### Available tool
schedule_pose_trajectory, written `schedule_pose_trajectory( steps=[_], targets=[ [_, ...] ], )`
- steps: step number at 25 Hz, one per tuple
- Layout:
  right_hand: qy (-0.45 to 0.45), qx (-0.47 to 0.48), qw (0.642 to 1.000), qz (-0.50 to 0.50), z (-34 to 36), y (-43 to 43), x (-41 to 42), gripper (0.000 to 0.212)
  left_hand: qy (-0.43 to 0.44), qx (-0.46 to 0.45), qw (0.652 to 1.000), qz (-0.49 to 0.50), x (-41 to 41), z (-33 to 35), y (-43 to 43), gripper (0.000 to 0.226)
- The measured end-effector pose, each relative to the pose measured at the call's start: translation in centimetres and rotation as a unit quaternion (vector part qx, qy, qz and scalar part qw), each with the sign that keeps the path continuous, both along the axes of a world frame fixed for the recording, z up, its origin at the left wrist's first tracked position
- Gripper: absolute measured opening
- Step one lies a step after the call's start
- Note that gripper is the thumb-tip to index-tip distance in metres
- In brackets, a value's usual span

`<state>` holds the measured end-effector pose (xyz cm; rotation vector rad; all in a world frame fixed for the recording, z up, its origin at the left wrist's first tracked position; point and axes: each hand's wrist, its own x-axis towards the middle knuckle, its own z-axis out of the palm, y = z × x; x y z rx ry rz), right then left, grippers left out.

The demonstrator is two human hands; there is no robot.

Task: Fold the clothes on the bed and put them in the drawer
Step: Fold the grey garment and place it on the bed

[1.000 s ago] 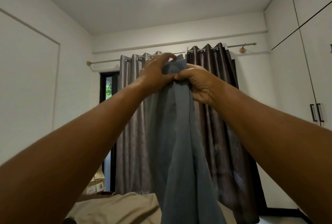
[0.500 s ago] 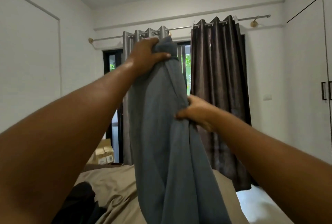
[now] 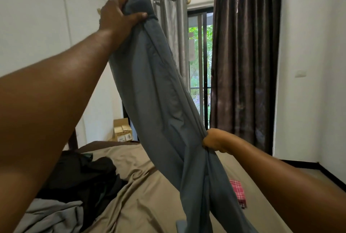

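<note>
Grey-blue garment (image 3: pixel 159 92) hangs stretched above the bed (image 3: pixel 149 204): left hand (image 3: pixel 118 15) grips its top, right hand (image 3: pixel 213 140) has slid down to clutch mid-length, likely readying a fold

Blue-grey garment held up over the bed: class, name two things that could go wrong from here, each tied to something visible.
1. The blue-grey garment hangs bunched between the left hand, gripping its top, and the right hand, gripping lower down; folded like this, it would likely crease.
2. Its loose end hangs close to the red checked cloth on the bed and might drag it along.
</note>
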<state>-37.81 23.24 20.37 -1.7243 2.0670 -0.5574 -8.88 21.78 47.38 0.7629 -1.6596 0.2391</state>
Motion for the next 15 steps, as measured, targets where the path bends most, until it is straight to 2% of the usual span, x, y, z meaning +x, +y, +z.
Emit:
schedule_pose_trajectory(
  steps=[2, 3, 6, 8, 11, 13, 15],
  targets=[
    [-0.098, -0.047, 0.994, -0.023, 1.6, -0.4, -0.8, 0.030, 0.034, -0.032, 0.999, 0.022, 0.5, 1.2, 0.3, 0.061],
    [-0.126, -0.100, 0.986, -0.043, 3.0, -0.9, -1.6, 0.030, 0.064, -0.045, 0.996, 0.034, 0.9, 2.2, 0.7, 0.061],
    [-0.045, -0.303, 0.945, -0.119, 9.1, -1.0, -4.3, 0.028, 0.147, -0.052, 0.988, 0.017, 2.8, 5.3, 1.6, 0.062],
    [-0.001, -0.368, 0.923, -0.108, 11.3, -0.2, -6.1, 0.030, 0.155, -0.037, 0.987, -0.009, 4.1, 5.0, 1.2, 0.053],
    [0.069, -0.329, 0.935, -0.110, 10.8, -0.3, -8.3, 0.029, 0.164, 0.011, 0.985, -0.043, 6.2, 0.8, -1.9, 0.060],
    [0.108, -0.287, 0.942, -0.137, 8.6, -1.0, -9.0, 0.019, 0.160, 0.096, 0.982, -0.036, 7.9, -3.3, -4.7, 0.072],
    [0.130, -0.252, 0.946, -0.156, 6.2, -1.8, -8.9, 0.018, 0.135, 0.184, 0.973, -0.025, 9.0, -7.5, -5.8, 0.067]
  ],
)
